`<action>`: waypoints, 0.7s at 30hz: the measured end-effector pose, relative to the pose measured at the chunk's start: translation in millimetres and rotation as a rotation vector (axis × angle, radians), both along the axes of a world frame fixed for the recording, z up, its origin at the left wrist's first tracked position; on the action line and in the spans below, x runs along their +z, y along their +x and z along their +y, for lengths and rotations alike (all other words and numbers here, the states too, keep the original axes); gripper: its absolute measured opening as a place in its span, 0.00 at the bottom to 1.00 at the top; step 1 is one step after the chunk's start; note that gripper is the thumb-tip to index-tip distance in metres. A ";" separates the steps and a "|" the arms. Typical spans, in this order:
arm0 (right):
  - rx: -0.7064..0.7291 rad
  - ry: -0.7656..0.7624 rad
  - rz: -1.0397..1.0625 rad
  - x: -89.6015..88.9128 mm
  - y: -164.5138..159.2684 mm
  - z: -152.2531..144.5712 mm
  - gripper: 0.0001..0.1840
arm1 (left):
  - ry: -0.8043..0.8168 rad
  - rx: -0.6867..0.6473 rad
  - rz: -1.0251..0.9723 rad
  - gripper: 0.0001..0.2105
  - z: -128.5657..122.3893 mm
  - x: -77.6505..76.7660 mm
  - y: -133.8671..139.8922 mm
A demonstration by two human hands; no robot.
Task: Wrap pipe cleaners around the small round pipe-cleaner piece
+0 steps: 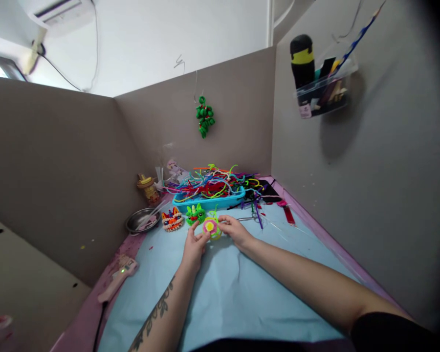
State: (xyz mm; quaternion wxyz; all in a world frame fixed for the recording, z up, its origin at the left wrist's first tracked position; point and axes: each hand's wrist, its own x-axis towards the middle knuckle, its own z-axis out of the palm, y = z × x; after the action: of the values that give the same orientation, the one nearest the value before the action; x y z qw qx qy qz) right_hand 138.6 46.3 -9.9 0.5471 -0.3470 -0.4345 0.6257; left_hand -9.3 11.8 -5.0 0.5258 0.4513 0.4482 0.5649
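grey partitions (238,112) around a blue-covered desk (220,293). item: pink-and-yellow flower piece (210,227), held up near a green figure (195,215). left hand (195,244): thumb and fingers closed on it. right hand (235,230): fingers narrow at its yellow-green edge; grip cannot be told. possible faults: hard pinching could bend it; slack fingers could drop it.

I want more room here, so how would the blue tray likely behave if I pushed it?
The tray would probably slide rather than tip, as it looks low and wide. The stems might shift or spill, being heaped above the rim with ends sticking out. It is likely light for its size, since the visible load is thin stems.
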 end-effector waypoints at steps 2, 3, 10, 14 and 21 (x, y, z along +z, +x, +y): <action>0.024 0.051 -0.027 0.9 1.8 1.4 0.14 | -0.010 -0.009 -0.009 0.37 0.1 0.4 0.6; 0.024 0.083 -0.039 1.4 2.5 1.8 0.14 | -0.015 -0.005 -0.011 0.37 0.1 0.7 1.0; 0.016 0.032 0.007 1.7 0.4 1.4 0.18 | 0.089 0.148 0.076 0.33 -3.5 4.3 4.0; -0.001 -0.071 0.106 1.5 -2.2 1.0 0.17 | 0.253 0.287 0.256 0.26 -13.5 7.7 7.4; 0.017 -0.121 0.161 -0.9 -8.5 -6.6 0.15 | 0.264 0.150 0.362 0.22 -17.6 6.7 15.2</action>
State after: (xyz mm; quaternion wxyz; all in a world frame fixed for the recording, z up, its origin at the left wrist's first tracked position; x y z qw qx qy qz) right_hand 130.1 39.7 -10.8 0.5530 -0.3242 -0.3533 0.6813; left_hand 5.9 -5.8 1.7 0.3297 0.5755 0.4897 0.5659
